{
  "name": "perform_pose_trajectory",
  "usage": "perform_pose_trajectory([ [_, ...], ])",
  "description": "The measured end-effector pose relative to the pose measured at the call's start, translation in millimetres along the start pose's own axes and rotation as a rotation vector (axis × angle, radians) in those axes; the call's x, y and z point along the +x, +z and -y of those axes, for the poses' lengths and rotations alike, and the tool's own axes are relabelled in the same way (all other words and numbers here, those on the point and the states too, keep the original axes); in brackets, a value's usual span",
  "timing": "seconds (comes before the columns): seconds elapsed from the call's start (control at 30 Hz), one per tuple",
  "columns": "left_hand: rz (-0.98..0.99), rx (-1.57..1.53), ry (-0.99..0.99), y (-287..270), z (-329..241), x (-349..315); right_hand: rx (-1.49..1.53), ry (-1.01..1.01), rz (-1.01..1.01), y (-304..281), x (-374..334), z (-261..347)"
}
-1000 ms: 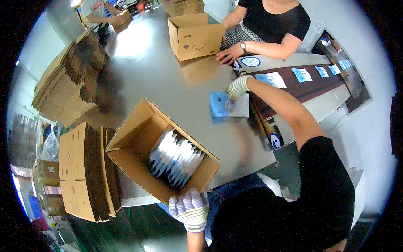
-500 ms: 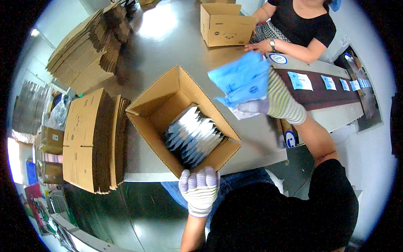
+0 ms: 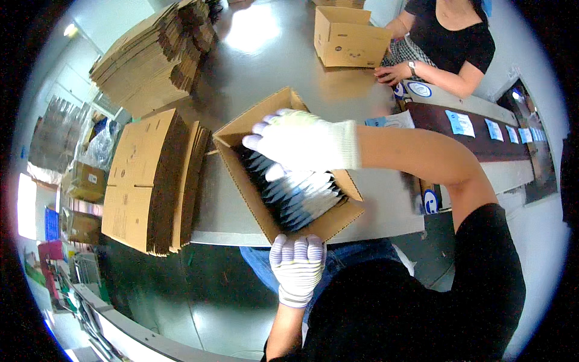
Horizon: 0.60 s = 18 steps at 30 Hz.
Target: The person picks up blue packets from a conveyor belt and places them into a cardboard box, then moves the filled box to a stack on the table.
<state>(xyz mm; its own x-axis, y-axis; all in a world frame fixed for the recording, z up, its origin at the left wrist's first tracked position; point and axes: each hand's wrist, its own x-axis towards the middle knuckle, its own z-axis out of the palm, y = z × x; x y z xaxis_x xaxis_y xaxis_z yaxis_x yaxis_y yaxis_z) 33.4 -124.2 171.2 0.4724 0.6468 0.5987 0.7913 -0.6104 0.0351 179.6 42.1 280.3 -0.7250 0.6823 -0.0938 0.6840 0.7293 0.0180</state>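
packets going into the box, right hand over the row.

head view: the right hand (image 3: 301, 143), gloved, fingers together and flat, presses on the packets (image 3: 298, 193) standing in the open box (image 3: 241, 181) at the table (image 3: 265, 54) edge. the left hand (image 3: 297, 263) curls over the box's near wall, steadying it. the box looks nearly full. flat cartons (image 3: 145, 181) are stacked left on the steel top; a co-worker (image 3: 449, 42) works a second box (image 3: 350, 39) opposite.

Matt brown cardboard box (image 3: 238, 136) on a glossy, smooth metal table (image 3: 265, 60).
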Motion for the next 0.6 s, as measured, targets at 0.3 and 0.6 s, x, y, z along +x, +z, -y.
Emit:
perform_pose_trajectory([
  [0.3,-0.038,-0.178,0.020,-18,43,16,-0.046,-0.097,-0.386,81,-117,76],
  [0.6,-0.063,0.042,-0.206,-32,76,4,-0.432,0.421,-0.469,76,26,-74],
])
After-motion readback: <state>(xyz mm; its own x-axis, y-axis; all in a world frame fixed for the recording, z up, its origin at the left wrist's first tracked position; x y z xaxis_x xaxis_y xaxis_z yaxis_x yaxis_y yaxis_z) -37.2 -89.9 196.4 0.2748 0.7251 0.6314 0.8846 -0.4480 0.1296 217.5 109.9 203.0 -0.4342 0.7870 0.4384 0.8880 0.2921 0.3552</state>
